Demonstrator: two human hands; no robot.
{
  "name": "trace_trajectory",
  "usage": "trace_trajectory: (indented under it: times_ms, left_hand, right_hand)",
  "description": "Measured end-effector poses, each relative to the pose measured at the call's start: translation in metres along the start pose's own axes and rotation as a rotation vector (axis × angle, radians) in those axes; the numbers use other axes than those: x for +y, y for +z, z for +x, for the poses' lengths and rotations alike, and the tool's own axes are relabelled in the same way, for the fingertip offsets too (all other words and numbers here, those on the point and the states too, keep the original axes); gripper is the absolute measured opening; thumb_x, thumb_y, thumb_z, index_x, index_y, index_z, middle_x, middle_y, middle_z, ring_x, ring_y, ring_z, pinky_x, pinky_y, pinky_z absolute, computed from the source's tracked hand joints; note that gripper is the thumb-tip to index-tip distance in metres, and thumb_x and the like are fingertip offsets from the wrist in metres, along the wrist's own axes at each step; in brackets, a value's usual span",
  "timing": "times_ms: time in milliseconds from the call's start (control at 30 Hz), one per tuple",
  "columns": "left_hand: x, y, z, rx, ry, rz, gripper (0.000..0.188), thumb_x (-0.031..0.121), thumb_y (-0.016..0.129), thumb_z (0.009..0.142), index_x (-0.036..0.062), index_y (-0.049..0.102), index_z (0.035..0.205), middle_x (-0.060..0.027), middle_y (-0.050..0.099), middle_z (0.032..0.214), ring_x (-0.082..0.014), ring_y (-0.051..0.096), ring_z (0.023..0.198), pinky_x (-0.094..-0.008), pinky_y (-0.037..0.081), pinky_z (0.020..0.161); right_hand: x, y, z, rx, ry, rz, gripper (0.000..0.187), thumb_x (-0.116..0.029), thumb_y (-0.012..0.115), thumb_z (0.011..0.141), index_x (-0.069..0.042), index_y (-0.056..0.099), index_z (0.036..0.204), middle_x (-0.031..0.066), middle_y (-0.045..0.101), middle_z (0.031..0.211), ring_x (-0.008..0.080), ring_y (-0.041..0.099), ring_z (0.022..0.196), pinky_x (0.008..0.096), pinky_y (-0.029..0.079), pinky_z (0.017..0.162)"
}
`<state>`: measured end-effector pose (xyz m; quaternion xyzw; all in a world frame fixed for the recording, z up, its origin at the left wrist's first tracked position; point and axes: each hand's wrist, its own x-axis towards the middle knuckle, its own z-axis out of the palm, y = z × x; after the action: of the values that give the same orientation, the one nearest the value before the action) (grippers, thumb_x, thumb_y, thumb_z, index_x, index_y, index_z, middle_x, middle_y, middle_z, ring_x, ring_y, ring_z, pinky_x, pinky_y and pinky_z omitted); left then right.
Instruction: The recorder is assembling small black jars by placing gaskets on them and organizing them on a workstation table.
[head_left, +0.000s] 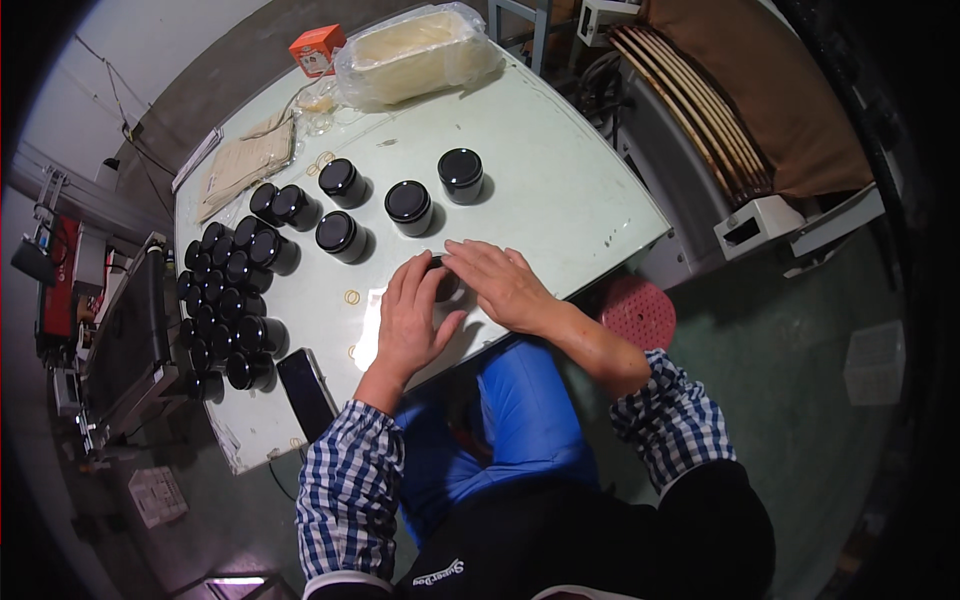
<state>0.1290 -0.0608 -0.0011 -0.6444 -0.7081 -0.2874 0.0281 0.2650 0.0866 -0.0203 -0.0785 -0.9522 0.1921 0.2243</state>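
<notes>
A black lidded jar (447, 288) stands near the table's front edge between my two hands, and they hide most of it. My left hand (410, 318) curves round its left side, with the thumb toward me. On the other side, my right hand (503, 287) lies against the jar's top and right side, its fingers close together and reaching over the lid. Just beyond my hands stand a black jar (408, 203) and, farther right, another black jar (460, 170). Slightly to the left are two more, one black jar (341, 233) nearer and one black jar (342, 180) behind it.
Many black jars (238, 300) crowd the table's left side. A phone (305, 390) lies at the front left edge. Farther back are flat plastic-wrapped packs (250, 165), an orange box (317, 48) and a plastic-wrapped tray (420, 52). A red stool (637, 313) stands right of the table.
</notes>
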Motion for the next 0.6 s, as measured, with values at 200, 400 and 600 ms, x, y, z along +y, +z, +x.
trace_trajectory:
  times_ms: [200, 400, 600]
  left_hand:
    - [0.009, 0.007, -0.012, -0.109, -0.09, 0.21, 0.078, 0.032, 0.073, 0.078, 0.0084, 0.037, 0.143, -0.0147, 0.03, 0.152, -0.034, 0.029, 0.14, -0.057, 0.038, 0.098]
    - [0.001, -0.002, -0.017, 0.062, -0.076, 0.02, 0.079, 0.023, 0.073, 0.078, 0.0021, 0.034, 0.143, -0.023, 0.031, 0.149, -0.0405, 0.029, 0.138, -0.049, 0.03, 0.108]
    - [-0.014, -0.019, -0.057, 0.22, -0.286, -0.014, 0.061, 0.014, 0.071, 0.078, -0.0003, 0.044, 0.131, -0.023, 0.043, 0.138, -0.0391, 0.044, 0.122, -0.0446, 0.036, 0.103]
  right_hand:
    - [0.002, 0.005, -0.007, -0.023, -0.012, -0.1, 0.054, -0.007, 0.057, 0.083, -0.011, 0.046, 0.136, 0.0062, 0.041, 0.146, 0.0259, 0.042, 0.131, 0.0521, 0.043, 0.094]
    - [-0.005, -0.004, -0.002, -0.041, 0.003, -0.006, 0.067, -0.018, 0.068, 0.077, -0.012, 0.041, 0.139, 0.0092, 0.032, 0.151, 0.028, 0.037, 0.135, 0.0563, 0.042, 0.095]
    - [-0.026, -0.011, 0.025, -0.22, -0.046, -0.037, 0.083, -0.031, 0.078, 0.072, -0.015, 0.036, 0.142, 0.0093, 0.024, 0.155, 0.0275, 0.023, 0.142, 0.0644, 0.035, 0.101]
